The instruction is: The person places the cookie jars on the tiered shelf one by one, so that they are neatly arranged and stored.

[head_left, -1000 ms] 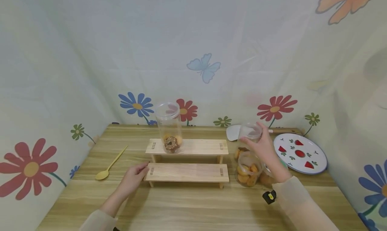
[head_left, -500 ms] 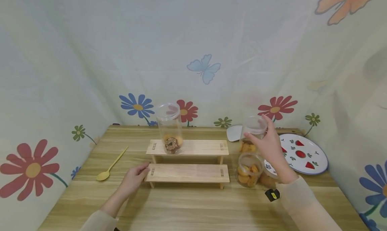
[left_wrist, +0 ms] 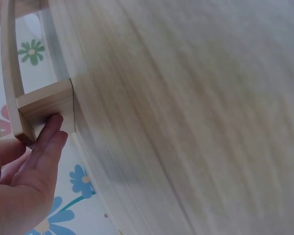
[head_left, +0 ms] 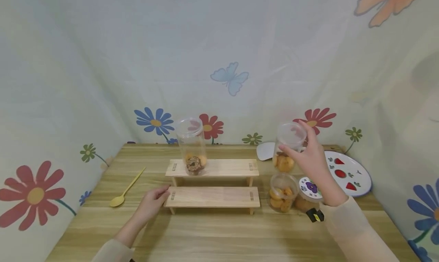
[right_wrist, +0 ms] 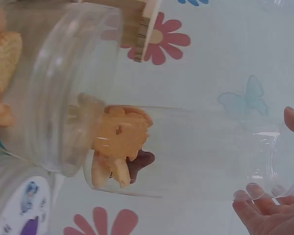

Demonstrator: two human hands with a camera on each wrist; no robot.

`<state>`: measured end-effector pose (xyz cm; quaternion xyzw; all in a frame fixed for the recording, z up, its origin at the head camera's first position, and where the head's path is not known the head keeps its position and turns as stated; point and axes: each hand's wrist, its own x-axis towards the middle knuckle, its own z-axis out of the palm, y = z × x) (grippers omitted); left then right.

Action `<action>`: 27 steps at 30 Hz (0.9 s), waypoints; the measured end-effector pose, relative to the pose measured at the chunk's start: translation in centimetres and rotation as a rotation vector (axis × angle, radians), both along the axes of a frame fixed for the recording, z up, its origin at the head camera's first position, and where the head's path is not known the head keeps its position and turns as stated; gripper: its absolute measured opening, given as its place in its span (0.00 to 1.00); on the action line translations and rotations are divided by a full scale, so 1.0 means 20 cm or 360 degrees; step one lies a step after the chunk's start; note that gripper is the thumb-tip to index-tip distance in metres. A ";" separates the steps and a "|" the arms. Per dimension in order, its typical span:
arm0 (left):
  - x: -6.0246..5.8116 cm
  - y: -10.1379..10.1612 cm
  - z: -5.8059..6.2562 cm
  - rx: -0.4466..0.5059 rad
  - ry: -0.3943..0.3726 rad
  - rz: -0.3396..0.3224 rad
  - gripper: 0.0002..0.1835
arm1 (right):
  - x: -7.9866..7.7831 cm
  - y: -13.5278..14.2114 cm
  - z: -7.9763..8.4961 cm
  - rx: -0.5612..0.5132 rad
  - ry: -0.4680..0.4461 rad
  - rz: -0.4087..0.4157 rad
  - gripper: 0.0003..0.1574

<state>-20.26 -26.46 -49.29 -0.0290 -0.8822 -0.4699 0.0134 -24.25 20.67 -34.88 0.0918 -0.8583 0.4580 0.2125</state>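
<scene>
My right hand [head_left: 313, 159] grips a tall clear jar [head_left: 284, 159] by its upper end, thumb and fingers on opposite sides. Several biscuits lie at this jar's bottom, one of them dark brown, and in the right wrist view the jar [right_wrist: 186, 152] looks lifted behind a nearer container. My left hand [head_left: 151, 205] pinches the left end of the lower wooden step [head_left: 212, 196], with the fingertips [left_wrist: 54, 125] under the board against its leg. On the upper wooden step [head_left: 229, 166] stands another tall clear jar [head_left: 190, 142] with biscuits and a nut-covered chocolate ring inside.
Below the held jar stands a shorter clear jar of biscuits [head_left: 282, 193], beside a jar with a flower-printed lid [head_left: 310, 187]. A white plate with red fruit patterns [head_left: 358, 174] lies at right. Behind is a white spatula blade [head_left: 265, 151]; a yellow spoon [head_left: 118, 200] lies left.
My right hand has raised the tall jar and moved it slightly right, away from the shorter jar. The flower-printed lid has come into view. My left hand has stayed at the step.
</scene>
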 end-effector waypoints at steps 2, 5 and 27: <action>0.00 0.00 0.00 -0.0011 0.0012 0.0009 0.20 | 0.00 -0.01 0.02 0.0000 0.0033 0.0012 0.57; 0.01 -0.01 0.00 -0.0011 0.0022 0.0014 0.20 | 0.02 -0.03 0.05 -0.0022 0.0063 0.0028 0.56; 0.00 0.01 0.01 0.0016 -0.0004 0.0004 0.20 | 0.14 -0.20 0.18 0.0116 0.0118 0.0204 0.57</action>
